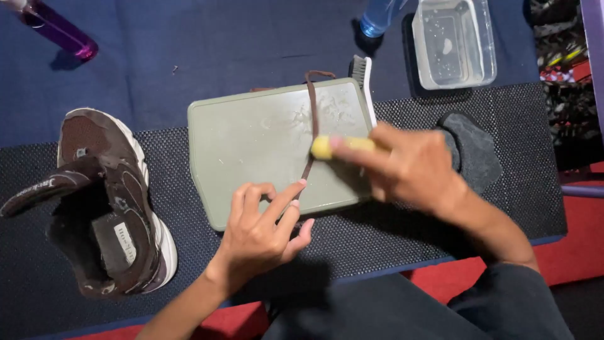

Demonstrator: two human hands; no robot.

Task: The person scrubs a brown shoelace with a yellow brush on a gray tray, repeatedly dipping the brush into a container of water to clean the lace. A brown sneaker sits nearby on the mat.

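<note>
A black mesh mat (440,220) spans the table, and the grey-green tray (251,145) sits at its centre. The brown shoe (107,208) lies at nine o'clock, well apart. Your right hand (409,167), at three o'clock of the tray, closes its fingers around a yellow brush (327,147) touching the brown lace (312,119). Your left hand (261,230), at six o'clock, pins the lace's near end under an extended finger, other fingers loosely curled.

The green tray (251,145) at the frame's centre looks like matt plastic, streaked with wet foam, and the brown shoelace (312,119) across it is woven cloth. At left, the brown shoe (107,201) appears suede-like and fuzzy on a textured black mesh mat (516,201), while the tub (453,41) at upper right is clear glossy plastic.
</note>
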